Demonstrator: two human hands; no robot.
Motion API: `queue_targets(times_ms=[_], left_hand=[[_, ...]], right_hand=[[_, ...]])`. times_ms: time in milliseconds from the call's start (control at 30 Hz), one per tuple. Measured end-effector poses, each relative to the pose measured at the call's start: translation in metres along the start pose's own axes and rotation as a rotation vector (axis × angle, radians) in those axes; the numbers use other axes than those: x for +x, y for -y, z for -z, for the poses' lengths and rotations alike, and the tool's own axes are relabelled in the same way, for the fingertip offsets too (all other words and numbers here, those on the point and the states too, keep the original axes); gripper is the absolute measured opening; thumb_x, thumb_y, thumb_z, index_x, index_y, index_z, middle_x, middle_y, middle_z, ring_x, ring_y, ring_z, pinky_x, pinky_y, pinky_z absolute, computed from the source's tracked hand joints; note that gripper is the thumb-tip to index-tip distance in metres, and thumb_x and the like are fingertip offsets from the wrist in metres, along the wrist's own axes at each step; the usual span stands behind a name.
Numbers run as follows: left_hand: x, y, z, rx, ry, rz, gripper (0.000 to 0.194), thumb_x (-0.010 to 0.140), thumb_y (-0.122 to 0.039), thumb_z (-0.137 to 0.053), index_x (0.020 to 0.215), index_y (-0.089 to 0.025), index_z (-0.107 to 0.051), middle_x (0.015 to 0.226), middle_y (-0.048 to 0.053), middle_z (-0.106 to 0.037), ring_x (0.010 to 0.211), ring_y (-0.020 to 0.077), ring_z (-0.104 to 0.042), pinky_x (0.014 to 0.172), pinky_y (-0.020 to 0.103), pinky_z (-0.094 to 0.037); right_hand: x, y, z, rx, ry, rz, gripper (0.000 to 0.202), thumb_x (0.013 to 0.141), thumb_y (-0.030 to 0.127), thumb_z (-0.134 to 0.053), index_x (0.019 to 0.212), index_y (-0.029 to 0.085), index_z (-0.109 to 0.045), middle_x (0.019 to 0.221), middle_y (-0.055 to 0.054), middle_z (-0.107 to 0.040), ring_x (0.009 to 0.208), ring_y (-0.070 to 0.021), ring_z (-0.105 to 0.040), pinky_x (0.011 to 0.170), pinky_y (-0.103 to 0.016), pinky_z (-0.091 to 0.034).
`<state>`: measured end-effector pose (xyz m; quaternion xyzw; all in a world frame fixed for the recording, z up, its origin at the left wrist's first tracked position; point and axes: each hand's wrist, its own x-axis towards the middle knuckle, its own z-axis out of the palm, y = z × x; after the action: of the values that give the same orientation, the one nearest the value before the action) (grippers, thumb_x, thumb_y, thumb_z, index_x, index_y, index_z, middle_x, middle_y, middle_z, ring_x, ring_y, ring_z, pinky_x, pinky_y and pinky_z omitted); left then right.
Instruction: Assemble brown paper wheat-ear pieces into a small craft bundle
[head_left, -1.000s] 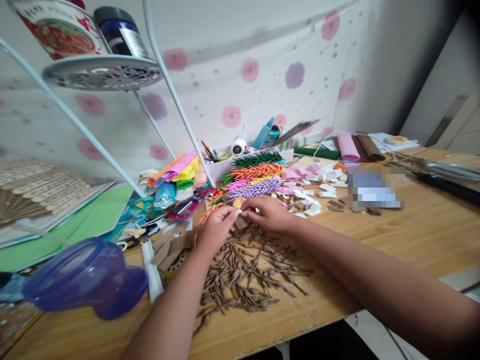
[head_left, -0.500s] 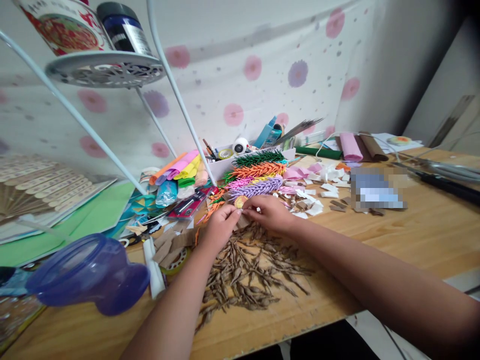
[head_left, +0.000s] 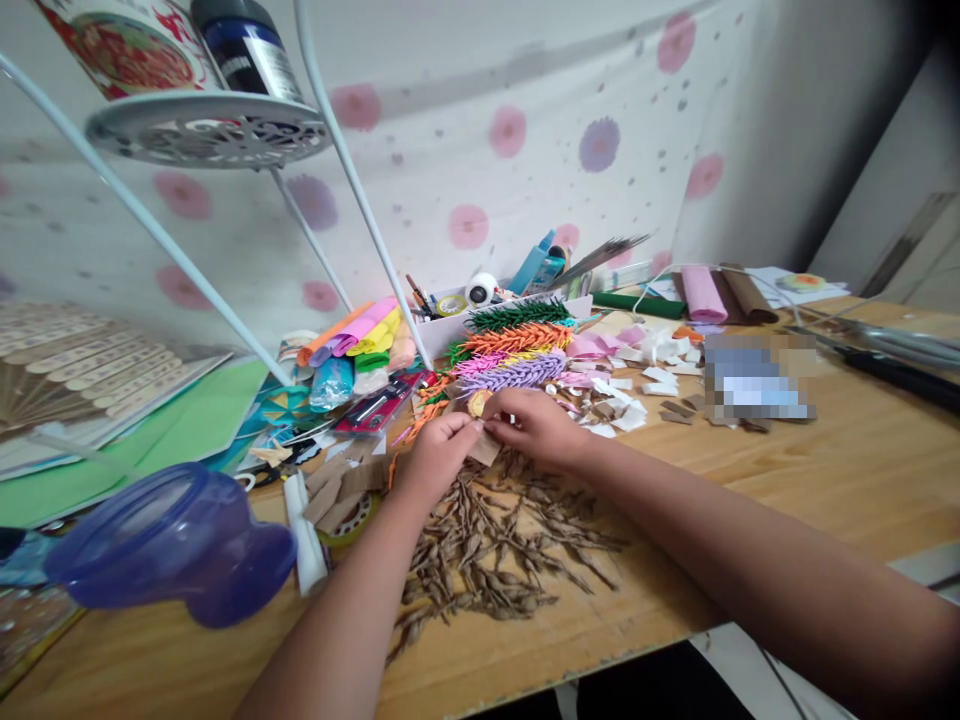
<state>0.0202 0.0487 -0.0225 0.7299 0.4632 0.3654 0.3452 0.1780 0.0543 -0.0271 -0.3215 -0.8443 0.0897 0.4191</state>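
Observation:
My left hand point(head_left: 441, 448) and my right hand point(head_left: 536, 425) meet at the middle of the table, fingertips pinched close together on a small piece of brown paper point(head_left: 484, 450). Part of the paper shows below the fingertips; the rest is hidden. Just behind them sits a small round yellow item point(head_left: 478, 402). Many twisted brown paper pieces point(head_left: 495, 550) lie in front of and beneath my hands. Beyond, bundles of braided purple point(head_left: 514, 372), orange point(head_left: 517, 338) and green point(head_left: 517, 316) strands are stacked.
A translucent blue container point(head_left: 172, 545) stands at left, near a tape roll point(head_left: 358, 520) and brown strips. White scraps point(head_left: 619, 405) lie right of the bundles. A white rack point(head_left: 210, 130) holds a cup and jar. Rolled paper point(head_left: 703, 294) lies at the back right.
The brown paper between my fingertips now shows more clearly below them, with its flat face visible. Both hands stay pinched in nearly the same place. The view has shifted slightly.

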Motion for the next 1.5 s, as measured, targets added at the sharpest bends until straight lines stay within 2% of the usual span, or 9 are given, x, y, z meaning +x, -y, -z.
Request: queue_targets(times_ms=[133, 400, 533, 700, 800, 900, 1133, 1333, 1500], left_hand=[[0.0, 0.001, 0.001, -0.005, -0.017, -0.029, 0.023, 0.071, -0.03, -0.044, 0.053, -0.016, -0.042, 0.051, -0.005, -0.032, 0.05, 0.0082, -0.032, 0.047, 0.02, -0.025], [-0.002, -0.005, 0.0, 0.05, -0.01, -0.016, 0.02, 0.071, -0.03, -0.044, 0.057, -0.015, -0.047, 0.053, -0.005, -0.036, 0.052, 0.0087, -0.035, 0.049, 0.019, -0.028], [-0.003, -0.009, 0.0, 0.067, 0.01, -0.035, 0.02, 0.07, -0.027, -0.044, 0.053, -0.016, -0.044, 0.052, -0.005, -0.033, 0.051, 0.008, -0.032, 0.048, 0.019, -0.026], [-0.002, -0.008, 0.0, 0.064, 0.015, -0.06, 0.018, 0.071, -0.028, -0.044, 0.058, -0.016, -0.049, 0.053, -0.005, -0.037, 0.051, 0.0084, -0.033, 0.048, 0.019, -0.026], [-0.002, -0.005, 0.0, 0.091, 0.019, -0.064, 0.019, 0.071, -0.03, -0.044, 0.058, -0.016, -0.049, 0.052, -0.005, -0.035, 0.049, 0.0084, -0.032, 0.047, 0.019, -0.026], [-0.001, -0.001, 0.0, 0.12, 0.017, -0.077, 0.022, 0.072, -0.031, -0.043, 0.057, -0.016, -0.048, 0.051, -0.005, -0.034, 0.05, 0.0086, -0.033, 0.047, 0.02, -0.026], [-0.001, 0.0, 0.0, 0.128, 0.031, -0.101, 0.021, 0.072, -0.029, -0.042, 0.056, -0.016, -0.043, 0.054, -0.005, -0.034, 0.053, 0.0088, -0.034, 0.05, 0.02, -0.027], [0.001, -0.001, 0.0, 0.139, 0.056, -0.082, 0.017, 0.072, -0.027, -0.042, 0.059, -0.016, -0.044, 0.056, -0.005, -0.035, 0.055, 0.009, -0.035, 0.052, 0.02, -0.028], [0.001, 0.001, -0.001, 0.165, 0.066, -0.103, 0.016, 0.072, -0.026, -0.041, 0.06, -0.016, -0.045, 0.056, -0.005, -0.034, 0.056, 0.0092, -0.034, 0.052, 0.021, -0.028]], right_hand=[[0.0, 0.002, 0.004, 0.173, 0.01, -0.01, 0.008, 0.073, 0.016, -0.047, 0.075, 0.015, -0.054, 0.076, -0.004, -0.057, 0.072, -0.0114, -0.051, 0.067, -0.023, -0.039], [0.003, 0.001, 0.002, 0.581, 0.07, -0.357, 0.005, 0.069, 0.018, -0.049, 0.068, 0.014, -0.051, 0.063, 0.002, -0.05, 0.057, -0.0071, -0.044, 0.056, -0.02, -0.036], [0.003, 0.0, -0.001, 0.781, 0.079, -0.393, 0.005, 0.065, 0.017, -0.053, 0.065, 0.013, -0.048, 0.062, 0.003, -0.047, 0.055, -0.0051, -0.042, 0.053, -0.018, -0.034], [0.003, -0.003, -0.002, 0.938, 0.129, -0.424, 0.014, 0.061, 0.019, -0.058, 0.07, 0.014, -0.047, 0.06, 0.005, -0.044, 0.053, -0.0047, -0.04, 0.052, -0.018, -0.033], [0.002, -0.006, -0.001, 0.876, 0.183, -0.428, 0.015, 0.064, 0.022, -0.056, 0.074, 0.013, -0.05, 0.063, 0.004, -0.047, 0.055, -0.0055, -0.043, 0.054, -0.019, -0.035], [0.001, -0.006, 0.003, 0.654, 0.224, -0.385, 0.014, 0.069, 0.024, -0.053, 0.078, 0.013, -0.053, 0.067, 0.002, -0.051, 0.059, -0.007, -0.046, 0.057, -0.02, -0.037], [0.002, 0.002, 0.009, 0.108, 0.148, -0.188, 0.013, 0.071, 0.017, -0.048, 0.078, 0.014, -0.058, 0.074, -0.002, -0.06, 0.067, -0.0109, -0.052, 0.061, -0.022, -0.038], [0.001, 0.001, 0.007, -0.015, 0.096, -0.19, 0.01, 0.07, 0.019, -0.047, 0.074, 0.015, -0.055, 0.072, -0.002, -0.058, 0.063, -0.0106, -0.049, 0.058, -0.021, -0.036], [0.001, 0.001, 0.005, 0.023, 0.099, -0.228, 0.006, 0.068, 0.019, -0.048, 0.07, 0.015, -0.051, 0.067, 0.0, -0.053, 0.06, -0.009, -0.045, 0.054, -0.02, -0.034]])
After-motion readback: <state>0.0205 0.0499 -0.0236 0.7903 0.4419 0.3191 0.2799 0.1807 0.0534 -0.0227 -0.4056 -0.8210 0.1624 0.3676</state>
